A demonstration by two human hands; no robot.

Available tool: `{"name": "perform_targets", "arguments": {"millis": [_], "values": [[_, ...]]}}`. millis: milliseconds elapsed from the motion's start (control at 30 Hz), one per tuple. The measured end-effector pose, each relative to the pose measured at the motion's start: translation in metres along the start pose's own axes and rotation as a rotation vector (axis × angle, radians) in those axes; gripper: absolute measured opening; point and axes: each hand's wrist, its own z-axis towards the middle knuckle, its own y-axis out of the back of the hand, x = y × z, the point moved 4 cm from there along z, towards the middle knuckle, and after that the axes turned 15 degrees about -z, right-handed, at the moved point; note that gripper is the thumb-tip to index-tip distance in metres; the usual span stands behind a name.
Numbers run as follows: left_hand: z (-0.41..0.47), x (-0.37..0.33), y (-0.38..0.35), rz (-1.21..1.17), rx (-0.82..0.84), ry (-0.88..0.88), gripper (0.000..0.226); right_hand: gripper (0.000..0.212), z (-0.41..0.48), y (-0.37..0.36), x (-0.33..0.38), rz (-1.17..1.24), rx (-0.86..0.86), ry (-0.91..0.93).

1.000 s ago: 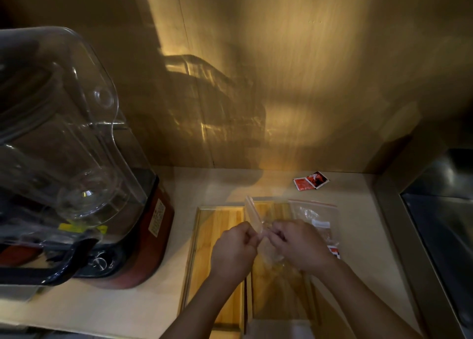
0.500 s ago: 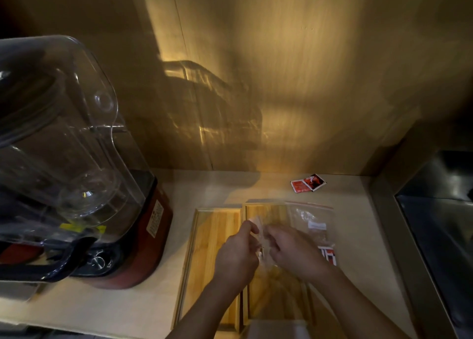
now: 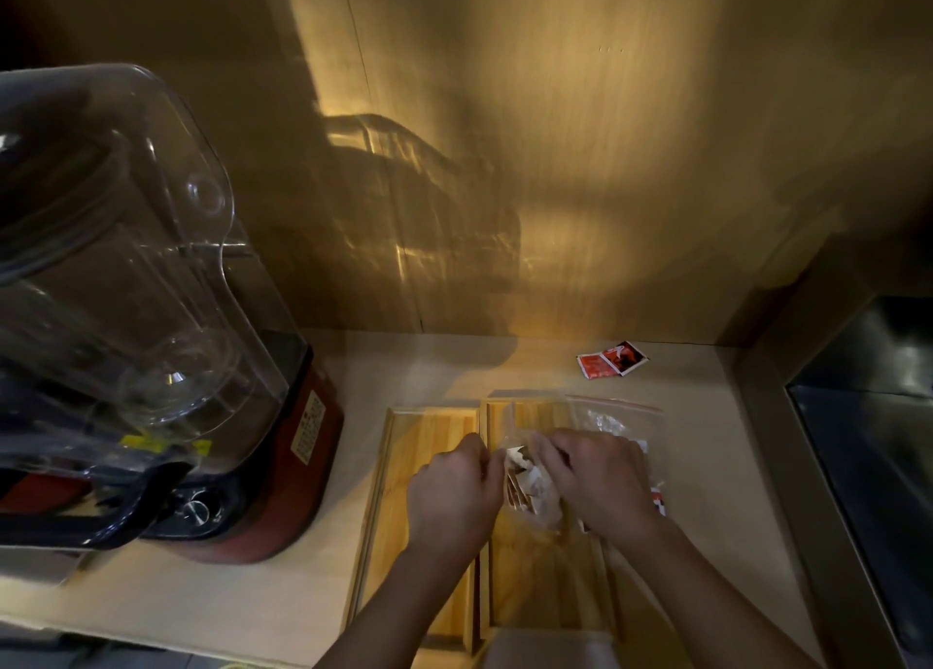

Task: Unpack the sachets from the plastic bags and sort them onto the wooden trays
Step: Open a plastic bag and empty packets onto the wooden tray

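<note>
Beige counter (image 3: 303, 608): left hand (image 3: 452, 497), right hand (image 3: 598, 481) fingers pinched on plastic bag (image 3: 532, 486) (sachets inside).

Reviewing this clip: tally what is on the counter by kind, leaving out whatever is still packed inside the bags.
Wooden trays: 2, left tray and right tray
Clear plastic bags: 2, held bag gripped by left hand and right hand, and zip bag lying behind
Loose red sachets: 2
Blender: 1
Total: 7
</note>
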Motion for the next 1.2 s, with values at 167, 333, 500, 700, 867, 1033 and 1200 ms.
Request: {"name": "perform_targets", "arguments": {"millis": [167,333,500,700,867,1033,1200], "values": [[0.003,0.002,0.009,0.009,-0.044,0.036,0.023,0.033,0.006,0.007,-0.007,-0.085,0.076,-0.133],[0.003,0.002,0.017,-0.071,-0.106,0.109,0.016,0.043,0.011,0.009,-0.008,-0.032,0.144,-0.214],[-0.011,-0.015,0.021,-0.158,0.032,0.133,0.047,0.038,0.014,0.001,-0.009,0.060,0.187,-0.297],[-0.030,-0.021,-0.010,0.120,0.267,0.072,0.035,0.054,0.021,-0.004,-0.007,0.184,0.235,-0.179],[-0.023,-0.020,-0.007,0.105,0.341,-0.045,0.030,0.064,0.031,-0.006,-0.002,0.179,0.349,0.038],[-0.010,-0.008,0.010,0.062,0.266,-0.177,0.037,0.014,0.046,0.003,-0.012,0.086,0.293,-0.005],[-0.002,0.001,0.026,0.022,0.164,-0.168,0.027,0.013,0.044,0.016,-0.021,0.132,0.297,0.000]]}}
